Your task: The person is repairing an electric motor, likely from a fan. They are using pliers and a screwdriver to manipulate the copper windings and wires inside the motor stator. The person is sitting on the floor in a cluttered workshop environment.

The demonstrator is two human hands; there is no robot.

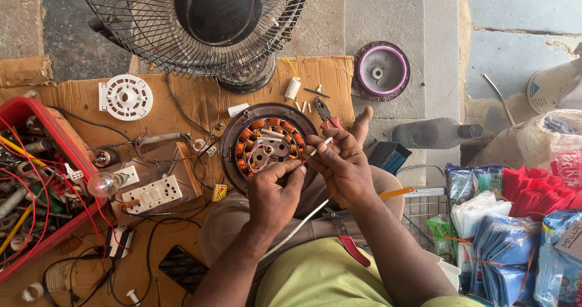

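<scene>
2 bare hands meet over a round fan motor stator (267, 144) with copper windings, resting on the person's lap. Right hand (342, 164): grip closed, fingertips pinching a thin white sleeve (319, 148) angled toward the windings. Left hand (273, 195): grip closed on the near rim of the stator, thumb on its face. Red-handled pliers (348, 240) lie on the thigh just below. Beyond, on cardboard (182, 107): a switchboard with bulb (145, 192), a white disc (125, 96), a fan cage (200, 22); a red tray (24, 110) of wires at left.
</scene>
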